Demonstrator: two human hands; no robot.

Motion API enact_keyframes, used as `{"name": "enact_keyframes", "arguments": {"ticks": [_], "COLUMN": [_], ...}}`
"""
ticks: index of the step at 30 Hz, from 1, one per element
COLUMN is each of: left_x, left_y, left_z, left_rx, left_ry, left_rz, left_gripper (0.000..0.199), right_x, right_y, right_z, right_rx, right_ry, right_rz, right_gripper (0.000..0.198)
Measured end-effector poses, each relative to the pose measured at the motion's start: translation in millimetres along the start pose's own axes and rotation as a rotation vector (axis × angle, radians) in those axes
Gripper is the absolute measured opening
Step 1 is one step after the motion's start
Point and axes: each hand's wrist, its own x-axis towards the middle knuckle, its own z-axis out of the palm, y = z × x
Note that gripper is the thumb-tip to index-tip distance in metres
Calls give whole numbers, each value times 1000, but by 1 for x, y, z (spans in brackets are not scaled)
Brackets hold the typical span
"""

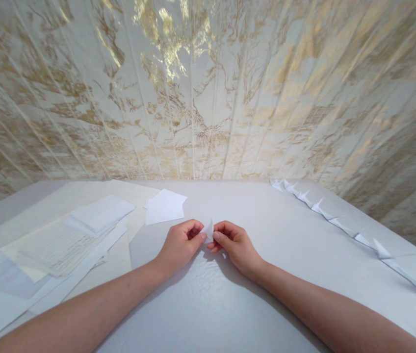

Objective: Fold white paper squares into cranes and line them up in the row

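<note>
Between my two hands, just above the middle of the table, is a small folded piece of white paper (208, 231) with a point standing upward. My left hand (183, 241) pinches its left side between thumb and fingers. On the other side, my right hand (234, 242) grips the right edge with thumb and curled fingers. The paper's lower part is partly hidden by the fingertips. Behind my left hand lie a few small white sheets (166, 207).
Loose papers, some with writing (61, 250), are heaped at the left. A row of folded white paper figures (380, 250) runs along the right edge of the pale table (208, 304). Beyond the far edge rises a gold-patterned wall (193, 98).
</note>
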Motion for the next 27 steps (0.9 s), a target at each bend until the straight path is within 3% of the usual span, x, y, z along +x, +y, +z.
{"name": "enact_keyframes", "arguments": {"ticks": [10, 20, 27], "left_x": [-2, 1, 1], "left_y": [2, 0, -1], "left_z": [1, -1, -1], "left_rx": [53, -62, -30], "left_ry": [31, -5, -34], "left_rz": [80, -19, 25], "left_gripper": [11, 15, 12], "right_x": [-2, -3, -1], "right_y": [-1, -1, 2], "right_z": [2, 1, 2], "right_rx": [-43, -23, -114], "right_ry": [-1, -14, 21], "right_rz": [-25, -35, -45], "right_gripper": [14, 16, 10]}}
